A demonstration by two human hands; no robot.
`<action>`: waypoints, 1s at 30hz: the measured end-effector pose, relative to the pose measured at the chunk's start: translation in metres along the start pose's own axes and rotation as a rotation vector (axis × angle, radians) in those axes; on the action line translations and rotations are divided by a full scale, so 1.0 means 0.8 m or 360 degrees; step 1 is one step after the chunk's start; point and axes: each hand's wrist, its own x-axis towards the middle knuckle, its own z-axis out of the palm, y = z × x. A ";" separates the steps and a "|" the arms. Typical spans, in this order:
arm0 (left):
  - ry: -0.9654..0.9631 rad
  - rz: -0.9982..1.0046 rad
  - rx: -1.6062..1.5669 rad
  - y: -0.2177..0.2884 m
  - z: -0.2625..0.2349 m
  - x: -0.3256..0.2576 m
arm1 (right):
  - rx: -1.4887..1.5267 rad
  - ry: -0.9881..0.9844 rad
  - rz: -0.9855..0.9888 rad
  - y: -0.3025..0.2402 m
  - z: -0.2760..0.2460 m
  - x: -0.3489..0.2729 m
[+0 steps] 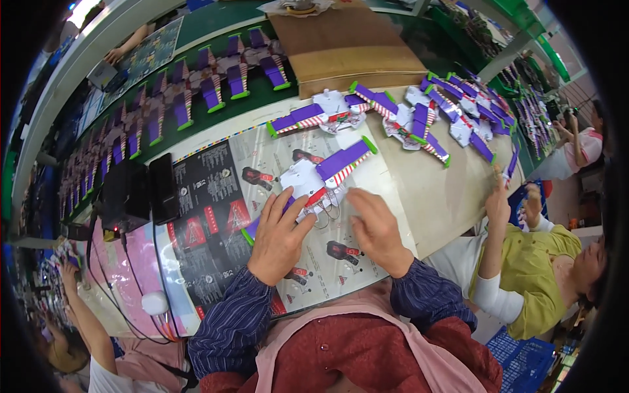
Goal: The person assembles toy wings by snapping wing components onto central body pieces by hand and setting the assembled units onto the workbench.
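A toy wing pack lies in front of me on a printed sheet. It has a white body, purple wings with red-and-white stripes, and green tips. My left hand is over its left wing and the body's edge, gripping it with fingers bent; much of that wing is hidden under the hand. Thin wires loop out from the body's near edge between my hands. At the body's right side, my right hand hovers with thumb and forefinger apart and nothing visible in them.
More wing packs lie beyond and in a heap to the right. Others stand in rows on a green conveyor. A cardboard box sits at the back. Left are a phone, a black box and cables. A co-worker sits at right.
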 end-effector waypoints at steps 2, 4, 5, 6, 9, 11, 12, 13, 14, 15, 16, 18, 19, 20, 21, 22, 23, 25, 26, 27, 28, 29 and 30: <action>0.0103 -0.0090 -0.0063 0.004 -0.001 0.002 | 0.0111 -0.0133 0.0011 -0.008 0.018 0.003; 0.0185 -0.0162 -0.0121 0.009 0.009 0.004 | 0.0102 -0.0121 0.0018 -0.009 0.034 0.002; 0.0315 -0.0164 -0.0135 0.007 0.014 0.005 | 0.0117 -0.0128 0.0022 -0.008 0.036 0.003; 0.0446 -0.0163 -0.0152 0.004 0.019 0.006 | 0.0216 -0.0129 0.0107 -0.006 0.035 0.006; 0.0793 -0.0454 -0.0489 0.002 0.026 0.003 | 0.0355 -0.0061 0.0226 -0.006 0.038 0.010; 0.0843 -0.0615 -0.0624 -0.002 0.026 0.000 | 0.0353 -0.0052 0.0177 -0.017 0.036 0.012; 0.0857 -0.0670 -0.0685 -0.003 0.026 -0.001 | 0.0416 -0.0109 0.0145 -0.027 0.037 0.014; 0.0838 -0.0642 -0.0673 -0.005 0.025 0.000 | 0.0471 -0.0159 0.0115 -0.035 0.039 0.017; 0.0832 -0.0645 -0.0677 -0.007 0.024 -0.001 | 0.0441 -0.0253 0.0151 -0.039 0.042 0.018; 0.0804 -0.0650 -0.0726 -0.009 0.022 -0.004 | 0.0441 -0.0255 0.0157 -0.035 0.046 0.018; 0.0780 -0.0656 -0.0774 -0.010 0.021 -0.006 | 0.0426 -0.0254 0.0189 -0.027 0.051 0.017; 0.0690 -0.0548 -0.0722 -0.013 0.013 -0.010 | 0.0445 -0.0249 0.0235 -0.017 0.053 0.015; 0.0596 -0.0441 -0.0664 -0.013 0.008 -0.014 | 0.0447 -0.0251 0.0235 -0.014 0.053 0.014; 0.0596 -0.0442 -0.0664 -0.013 0.006 -0.016 | 0.0472 -0.0286 0.0204 -0.010 0.051 0.014; 0.0563 -0.0394 -0.0626 -0.014 0.003 -0.018 | 0.0495 -0.0320 0.0173 -0.008 0.049 0.014; 0.0529 -0.0345 -0.0588 -0.014 0.002 -0.019 | 0.0495 -0.0318 0.0174 -0.010 0.050 0.015; 0.0527 -0.0343 -0.0588 -0.014 0.001 -0.021 | 0.0597 -0.0310 0.0270 -0.012 0.050 0.015; 0.0493 -0.0261 -0.0455 -0.015 0.001 -0.023 | 0.0693 -0.0298 0.0369 -0.012 0.050 0.015; 0.0493 -0.0256 -0.0460 -0.015 0.000 -0.022 | 0.0566 -0.0342 0.0233 -0.007 0.050 0.014; 0.0489 -0.0248 -0.0456 -0.014 0.000 -0.022 | 0.0439 -0.0386 0.0098 -0.004 0.050 0.012; 0.0485 -0.0243 -0.0449 -0.014 -0.001 -0.023 | 0.0437 -0.0385 0.0099 -0.002 0.051 0.010; 0.0486 -0.0243 -0.0451 -0.014 -0.001 -0.024 | 0.0439 -0.0381 0.0077 -0.001 0.052 0.009; 0.0490 -0.0249 -0.0458 -0.014 0.001 -0.026 | 0.0440 -0.0378 0.0057 0.001 0.053 0.007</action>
